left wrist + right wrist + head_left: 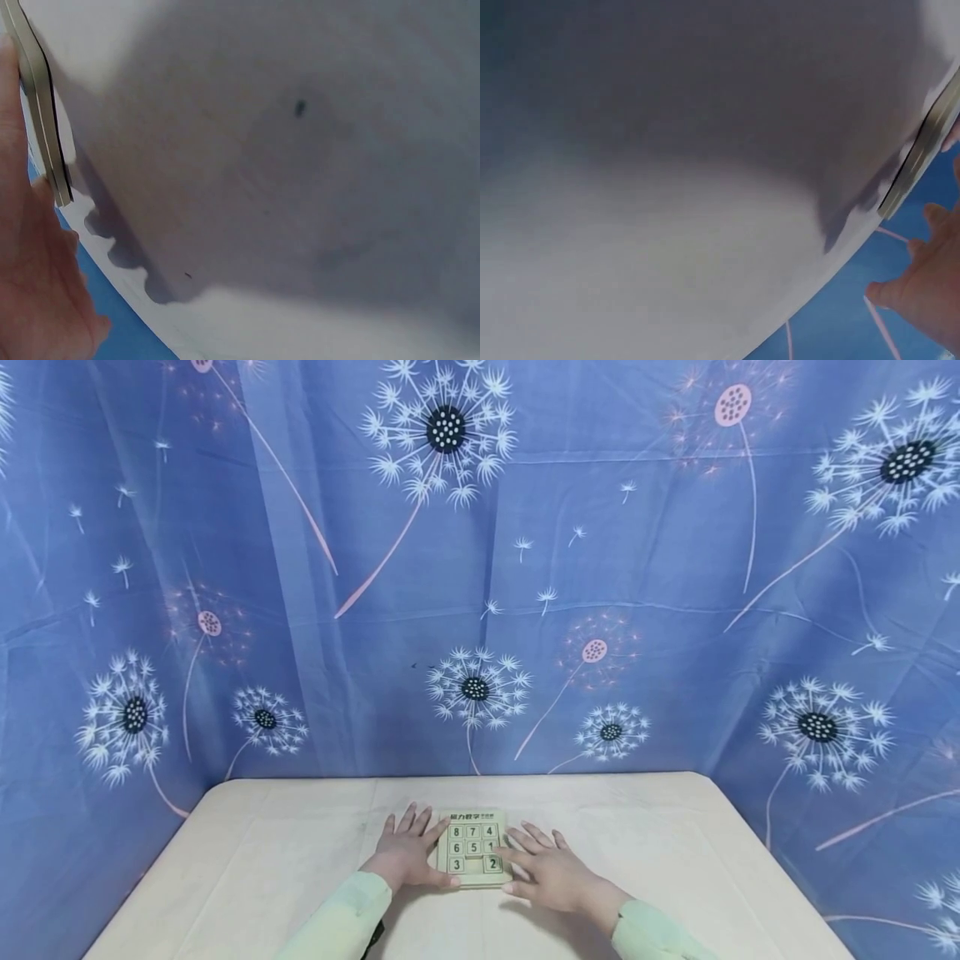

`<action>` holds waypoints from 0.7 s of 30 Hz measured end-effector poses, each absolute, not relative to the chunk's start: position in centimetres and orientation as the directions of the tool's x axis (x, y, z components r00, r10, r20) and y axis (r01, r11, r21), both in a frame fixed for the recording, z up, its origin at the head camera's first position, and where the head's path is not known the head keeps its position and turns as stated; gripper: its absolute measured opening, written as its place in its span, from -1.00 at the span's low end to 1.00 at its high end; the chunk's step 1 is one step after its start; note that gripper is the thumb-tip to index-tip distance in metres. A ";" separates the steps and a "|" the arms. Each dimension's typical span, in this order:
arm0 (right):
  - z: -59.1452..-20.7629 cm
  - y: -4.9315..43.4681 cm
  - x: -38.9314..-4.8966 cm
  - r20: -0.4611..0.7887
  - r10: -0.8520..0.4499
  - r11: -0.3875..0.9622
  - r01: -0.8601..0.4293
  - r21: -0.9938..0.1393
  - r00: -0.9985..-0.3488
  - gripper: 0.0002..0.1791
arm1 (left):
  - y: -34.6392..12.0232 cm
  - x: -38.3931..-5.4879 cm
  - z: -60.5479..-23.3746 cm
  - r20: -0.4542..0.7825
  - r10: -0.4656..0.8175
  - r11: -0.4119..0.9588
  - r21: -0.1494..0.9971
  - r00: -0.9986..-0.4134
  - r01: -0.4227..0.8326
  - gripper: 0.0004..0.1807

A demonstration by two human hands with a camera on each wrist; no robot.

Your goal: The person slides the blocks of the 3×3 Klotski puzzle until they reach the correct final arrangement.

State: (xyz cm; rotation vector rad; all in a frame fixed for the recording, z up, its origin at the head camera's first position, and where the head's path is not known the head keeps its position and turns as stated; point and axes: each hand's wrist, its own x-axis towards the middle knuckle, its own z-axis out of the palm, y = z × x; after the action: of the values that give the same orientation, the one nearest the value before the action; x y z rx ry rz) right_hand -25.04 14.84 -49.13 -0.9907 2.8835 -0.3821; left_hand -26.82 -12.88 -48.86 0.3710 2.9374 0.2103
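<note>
A pale sliding number puzzle [480,884] lies flat on the table in the head view. Its tiles read 8 7 4, then 6 5 1, then 3 and 2 with a gap between them. My left hand [408,853] spreads along its left side, index finger by the top corner and thumb at the lower left edge. At the right side is my right hand [558,877], its index fingertip over the edge beside the 1 tile [491,847] and its thumb near the lower right corner. Both wrist views catch only the puzzle's side edge [45,120] and part of each hand.
A cream cloth covers the table [300,827], whose rounded far corners meet a blue dandelion-print curtain [480,568] behind and at both sides. Pale green sleeves [341,918] cover the forearms. A small black item [373,939] shows beneath the left sleeve.
</note>
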 end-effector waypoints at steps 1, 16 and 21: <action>-49.2 14.6 -25.2 0.015 -0.617 0.760 -0.601 -0.249 -0.787 -0.33 | -12.9 -26.8 -48.8 -0.153 0.259 0.959 0.160 -0.954 0.235 0.15; -49.4 11.7 -25.4 -0.019 -0.649 0.747 -0.633 -0.201 -0.760 -0.31 | -12.8 -27.1 -49.1 -0.156 0.262 0.962 0.116 -0.952 0.245 0.17; -49.5 11.2 -25.2 -0.035 -0.642 0.756 -0.624 -0.199 -0.766 -0.32 | -12.8 -27.1 -49.2 -0.151 0.263 0.961 0.125 -0.953 0.246 0.16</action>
State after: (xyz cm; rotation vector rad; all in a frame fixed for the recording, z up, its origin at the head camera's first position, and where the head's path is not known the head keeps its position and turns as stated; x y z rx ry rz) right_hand -25.18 11.20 -49.47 -1.0296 2.8479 -0.2683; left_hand -27.09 -12.76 -49.19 0.3852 2.9460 0.1560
